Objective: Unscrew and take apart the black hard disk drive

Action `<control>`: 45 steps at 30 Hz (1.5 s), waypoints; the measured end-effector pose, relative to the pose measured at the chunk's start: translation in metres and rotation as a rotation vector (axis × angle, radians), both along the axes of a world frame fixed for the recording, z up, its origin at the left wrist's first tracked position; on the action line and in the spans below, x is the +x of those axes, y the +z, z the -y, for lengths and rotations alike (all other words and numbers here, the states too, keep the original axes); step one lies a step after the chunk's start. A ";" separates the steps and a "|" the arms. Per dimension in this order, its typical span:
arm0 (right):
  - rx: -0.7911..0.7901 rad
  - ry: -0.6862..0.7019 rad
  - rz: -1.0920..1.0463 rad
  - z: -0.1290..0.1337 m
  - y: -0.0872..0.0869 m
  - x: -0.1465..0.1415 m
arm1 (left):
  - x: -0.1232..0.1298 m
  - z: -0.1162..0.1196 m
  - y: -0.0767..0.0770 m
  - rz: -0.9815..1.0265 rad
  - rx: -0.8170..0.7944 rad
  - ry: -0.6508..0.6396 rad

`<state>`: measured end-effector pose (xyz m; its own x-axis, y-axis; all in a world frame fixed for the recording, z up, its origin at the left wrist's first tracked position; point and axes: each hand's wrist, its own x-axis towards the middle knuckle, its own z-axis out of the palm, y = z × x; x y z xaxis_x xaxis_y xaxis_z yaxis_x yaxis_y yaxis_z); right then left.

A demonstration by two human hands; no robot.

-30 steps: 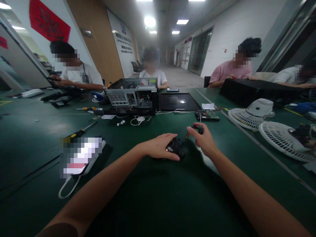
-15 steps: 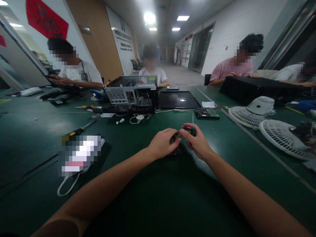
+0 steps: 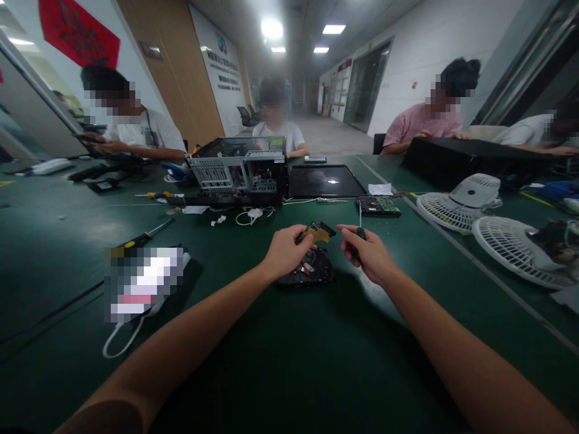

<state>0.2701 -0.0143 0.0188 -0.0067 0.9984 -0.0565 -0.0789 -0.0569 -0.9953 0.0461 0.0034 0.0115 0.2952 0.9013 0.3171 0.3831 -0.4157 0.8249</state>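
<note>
My left hand [image 3: 288,248] pinches a small circuit board [image 3: 319,231], green and tan with a black connector at its right end. Below it, a black hard drive [image 3: 310,268] lies on the green table, its upper left partly covered by my left hand. My right hand [image 3: 368,252] is wrapped round a screwdriver [image 3: 360,232] with a dark green handle, its thin shaft pointing up and away from me. The right fingertips are close to the board's connector end, with a small gap between.
An opened computer case [image 3: 239,175] stands ahead, beside a dark flat panel [image 3: 328,181]. Another hard drive [image 3: 379,207] lies beyond my right hand. Two white fan parts [image 3: 459,205] are at the right. A phone [image 3: 147,283] and a yellow-black screwdriver [image 3: 136,241] lie left. Several people sit around.
The circuit board is now lifted clear in my left hand, which has shifted slightly left, uncovering the hard drive. My right hand has moved a little right, away from the board.
</note>
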 end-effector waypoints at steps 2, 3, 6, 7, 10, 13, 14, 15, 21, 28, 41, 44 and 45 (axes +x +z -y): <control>-0.027 0.088 -0.035 0.003 0.002 -0.003 | 0.001 0.001 0.000 -0.011 0.029 -0.011; -0.042 0.122 -0.053 0.005 0.002 -0.004 | 0.001 0.002 0.001 -0.022 0.050 -0.018; -0.064 0.172 -0.109 0.005 0.000 -0.008 | 0.002 0.005 0.005 -0.053 0.127 -0.059; -0.067 0.172 -0.126 0.004 -0.002 -0.008 | 0.002 0.006 0.006 -0.062 0.158 -0.083; -0.065 0.139 -0.139 -0.001 -0.007 -0.004 | 0.002 0.007 0.009 -0.090 0.242 -0.175; -0.043 0.087 -0.101 -0.005 -0.010 0.000 | 0.001 0.010 0.010 -0.087 0.197 -0.264; -0.036 0.079 -0.086 -0.005 -0.010 0.001 | 0.001 0.010 0.009 -0.072 0.142 -0.284; -0.031 0.079 -0.072 -0.004 -0.010 0.001 | 0.002 0.011 0.009 -0.048 0.074 -0.298; 0.042 0.114 -0.090 0.001 -0.005 -0.003 | 0.004 0.006 0.003 0.177 -0.266 -0.279; 0.032 0.153 -0.074 0.004 -0.003 -0.004 | 0.001 0.000 -0.001 0.185 -0.321 -0.235; 0.032 0.230 0.030 0.000 -0.012 -0.001 | -0.002 0.002 -0.001 -0.049 -0.235 -0.277; 0.037 0.243 0.041 0.000 -0.014 -0.002 | -0.001 0.003 -0.003 -0.077 -0.183 -0.276; 0.038 0.245 0.041 0.000 -0.015 -0.003 | 0.000 0.002 -0.004 -0.076 -0.173 -0.277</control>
